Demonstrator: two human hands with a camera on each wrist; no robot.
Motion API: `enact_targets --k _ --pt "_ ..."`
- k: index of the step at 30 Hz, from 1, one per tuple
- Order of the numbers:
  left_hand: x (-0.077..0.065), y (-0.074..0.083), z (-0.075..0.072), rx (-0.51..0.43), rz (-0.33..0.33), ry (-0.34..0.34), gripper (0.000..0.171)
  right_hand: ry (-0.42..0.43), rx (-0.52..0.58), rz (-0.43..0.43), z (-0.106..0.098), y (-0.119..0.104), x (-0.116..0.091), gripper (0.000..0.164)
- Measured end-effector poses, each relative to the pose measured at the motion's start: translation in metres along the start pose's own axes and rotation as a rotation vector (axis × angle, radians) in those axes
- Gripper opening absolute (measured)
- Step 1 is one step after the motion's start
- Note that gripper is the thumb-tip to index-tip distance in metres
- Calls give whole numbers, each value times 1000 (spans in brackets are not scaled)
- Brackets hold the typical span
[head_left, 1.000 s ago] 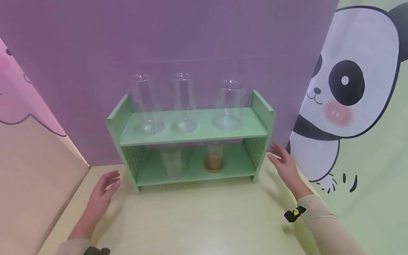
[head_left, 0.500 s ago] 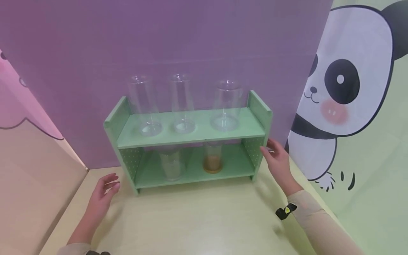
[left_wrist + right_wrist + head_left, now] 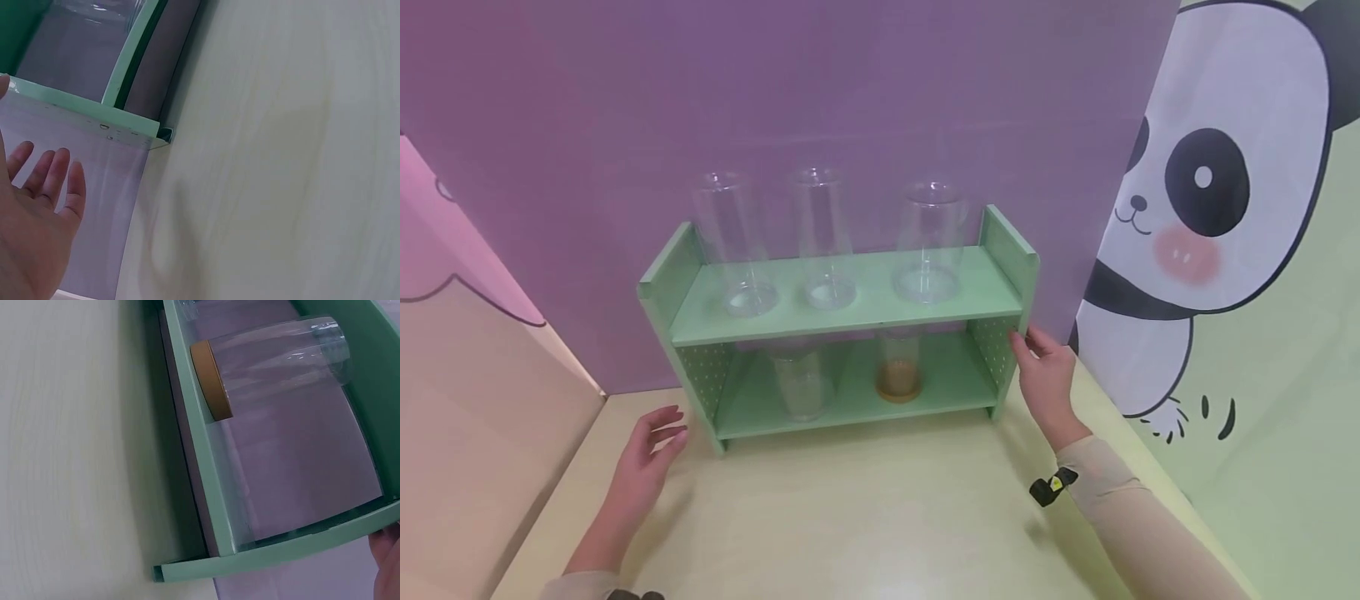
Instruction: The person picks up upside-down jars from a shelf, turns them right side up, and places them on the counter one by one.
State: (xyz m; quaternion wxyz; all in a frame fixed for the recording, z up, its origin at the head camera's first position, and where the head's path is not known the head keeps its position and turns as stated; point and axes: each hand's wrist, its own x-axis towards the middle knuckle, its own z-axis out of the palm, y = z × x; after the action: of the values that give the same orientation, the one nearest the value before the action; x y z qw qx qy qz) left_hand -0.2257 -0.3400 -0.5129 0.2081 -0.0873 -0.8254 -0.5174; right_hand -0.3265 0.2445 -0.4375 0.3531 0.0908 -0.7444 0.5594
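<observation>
A light-green two-tier shelf (image 3: pixel 850 321) stands on the table. Three clear glass-like cylinders sit on its top board: a tall left one (image 3: pixel 749 300), a middle one (image 3: pixel 829 292) and a wider right one (image 3: pixel 927 285). Below are a clear cup (image 3: pixel 801 387) and a clear cylinder with a brown base (image 3: pixel 212 381). My right hand (image 3: pixel 1047 379) touches the shelf's right side panel (image 3: pixel 1011 250), thumb at the front edge and fingers on the outer side. Left of the shelf, my left hand (image 3: pixel 643 458) hovers with loosely bent fingers (image 3: pixel 75 194), apart from the left side panel (image 3: pixel 81 107).
The pale wooden table (image 3: pixel 850 517) extends in front of the shelf. A purple wall (image 3: pixel 865 75) rises close behind it. On the right is a green wall with a panda drawing (image 3: pixel 1210 183); a pale wall (image 3: pixel 482 400) borders the left.
My right hand has moved left from beside the shelf until it touches the right side panel. The left hand stays nearly still. The view has shifted slightly; the shelf and glassware keep their arrangement.
</observation>
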Motion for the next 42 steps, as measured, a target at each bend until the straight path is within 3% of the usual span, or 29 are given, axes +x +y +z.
enact_targets --k 9,18,24,31,35,42 --pt "-5 4 12 -129 46 48 43 64 72 47 2 -6 -3 27" --pt "-4 22 32 -236 71 96 33 104 14 -35 -1 -5 -3 23" --pt "-1 36 43 -216 97 36 36 102 22 -44 0 -29 -9 23" --pt "-3 39 56 -147 133 -19 49 75 6 -24 5 -18 -9 23" --pt "-3 41 62 -110 143 -45 59 71 3 -30 7 -24 -11 22" --pt "1 43 73 -54 97 -97 71 43 17 -5 6 -5 -8 25"
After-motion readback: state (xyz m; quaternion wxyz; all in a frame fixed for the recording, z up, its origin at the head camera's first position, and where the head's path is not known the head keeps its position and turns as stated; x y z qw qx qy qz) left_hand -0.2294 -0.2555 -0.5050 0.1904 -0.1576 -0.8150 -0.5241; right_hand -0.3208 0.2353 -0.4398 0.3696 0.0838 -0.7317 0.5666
